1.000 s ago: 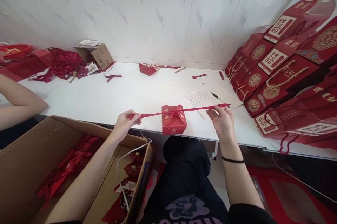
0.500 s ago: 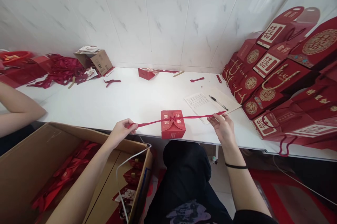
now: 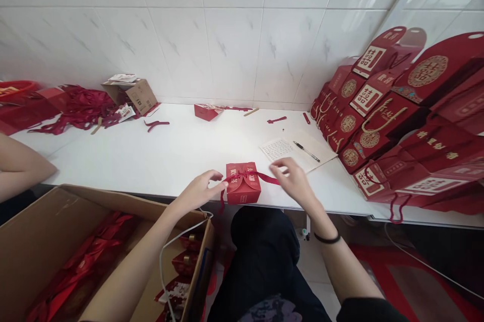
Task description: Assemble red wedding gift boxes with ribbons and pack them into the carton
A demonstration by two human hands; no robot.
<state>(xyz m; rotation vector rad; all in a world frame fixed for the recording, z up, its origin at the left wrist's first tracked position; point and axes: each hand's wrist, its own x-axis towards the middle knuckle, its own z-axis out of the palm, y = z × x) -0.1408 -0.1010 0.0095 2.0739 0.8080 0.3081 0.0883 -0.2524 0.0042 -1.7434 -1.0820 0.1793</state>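
Observation:
A small red gift box [image 3: 244, 190] with pale characters and scalloped top flaps sits at the table's front edge. A dark red ribbon [image 3: 266, 178] is threaded through its top. One tail slopes right toward my right hand; the other droops over the box's left side. My left hand [image 3: 204, 188] is open at the box's left edge, thumb and fingers apart, close to the drooping tail. To the right of the box, my right hand [image 3: 297, 181] has its fingers loosely spread over the ribbon's right tail, whose end it hides.
A cardboard carton [image 3: 75, 193] with red items stands below the table at left. Stacked red gift bags [image 3: 378, 110] fill the right side. A pen [image 3: 306, 150] lies on paper [image 3: 278, 149]. Tangled ribbons [image 3: 85, 108] lie at left, near another person's arm [image 3: 24, 163].
Both hands have come inward toward the box. The ribbon, stretched taut between them before, now hangs slack, its left tail fallen beside the box. The view has shifted slightly.

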